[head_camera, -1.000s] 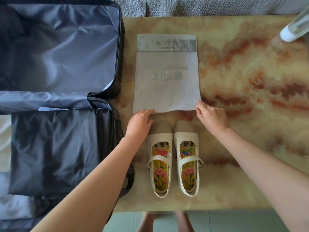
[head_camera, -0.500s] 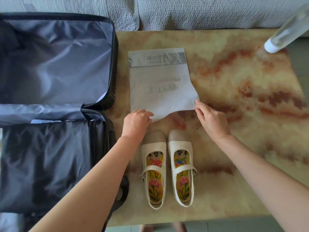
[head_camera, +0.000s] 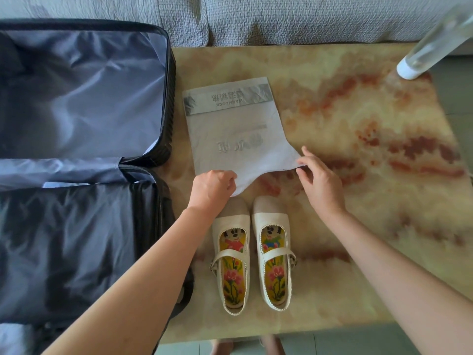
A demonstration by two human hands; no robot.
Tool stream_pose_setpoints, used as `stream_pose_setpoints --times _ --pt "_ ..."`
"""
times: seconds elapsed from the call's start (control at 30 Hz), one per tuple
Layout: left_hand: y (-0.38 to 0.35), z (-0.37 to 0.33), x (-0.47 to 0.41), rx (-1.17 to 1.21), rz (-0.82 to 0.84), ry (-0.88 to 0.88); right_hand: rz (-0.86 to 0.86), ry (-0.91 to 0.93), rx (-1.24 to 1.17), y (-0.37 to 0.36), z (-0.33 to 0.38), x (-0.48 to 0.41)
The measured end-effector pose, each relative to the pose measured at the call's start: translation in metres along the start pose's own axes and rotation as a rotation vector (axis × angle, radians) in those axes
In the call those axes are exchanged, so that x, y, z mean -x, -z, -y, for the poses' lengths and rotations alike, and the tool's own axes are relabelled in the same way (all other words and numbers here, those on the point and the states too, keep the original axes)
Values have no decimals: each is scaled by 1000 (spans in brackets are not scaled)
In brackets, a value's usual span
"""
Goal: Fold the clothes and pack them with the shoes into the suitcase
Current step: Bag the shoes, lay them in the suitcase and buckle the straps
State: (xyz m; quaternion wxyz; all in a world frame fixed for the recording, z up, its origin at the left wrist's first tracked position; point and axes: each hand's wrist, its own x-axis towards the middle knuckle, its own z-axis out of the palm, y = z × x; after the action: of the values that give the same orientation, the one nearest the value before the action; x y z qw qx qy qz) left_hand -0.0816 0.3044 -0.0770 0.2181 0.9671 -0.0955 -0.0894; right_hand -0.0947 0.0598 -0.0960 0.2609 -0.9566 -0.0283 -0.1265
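Flat pale bag (head_camera: 230,134) on the table (head_camera: 358,201), near edge raised
Left hand's (head_camera: 211,187) curled fingers pinch its near edge, right hand (head_camera: 320,180) pinches the raised corner; such light grips on thin material may slip; the sagging edge could catch the shoes (head_camera: 270,210) just beside it; open suitcase (head_camera: 167,98) at left.

Left hand (head_camera: 212,187) and right hand (head_camera: 320,183) apparently pinch grey bag (head_camera: 230,129).
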Motion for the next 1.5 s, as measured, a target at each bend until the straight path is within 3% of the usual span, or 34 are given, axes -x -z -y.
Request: stream_pose_setpoints --times 0.17,0.23,0.3,0.57,0.73,0.8,0.93,1.13,1.23,1.37,1.5 --pt "5 -12 -3 76 -75 69 -144 -763 -689 3 46 5" --pt "8 -17 -4 99 -100 93 -88 -996 -909 3 67 7" --pt "10 -22 -2 108 -78 80 -8 -1117 -1018 0 81 10" --pt "8 -23 2 134 -63 45 79 -1129 -1056 -11 98 3" --pt "15 -25 -3 226 -323 44 26 -1289 -986 -16 90 20" --pt "21 -24 -8 208 -406 -32 -17 -1316 -1023 -16 89 30" --pt "19 -24 -8 144 -361 -217 -30 -1236 -1077 -14 91 34" --pt "3 -11 10 98 -186 -168 32 -1172 -1121 -10 99 38" --pt "2 -8 18 103 -90 -171 86 -1090 -915 -6 93 56" --pt "1 -6 20 91 -43 -188 205 -890 -354 6 74 114" --pt "0 -8 21 87 -27 -189 437 -1061 -367 18 71 162"
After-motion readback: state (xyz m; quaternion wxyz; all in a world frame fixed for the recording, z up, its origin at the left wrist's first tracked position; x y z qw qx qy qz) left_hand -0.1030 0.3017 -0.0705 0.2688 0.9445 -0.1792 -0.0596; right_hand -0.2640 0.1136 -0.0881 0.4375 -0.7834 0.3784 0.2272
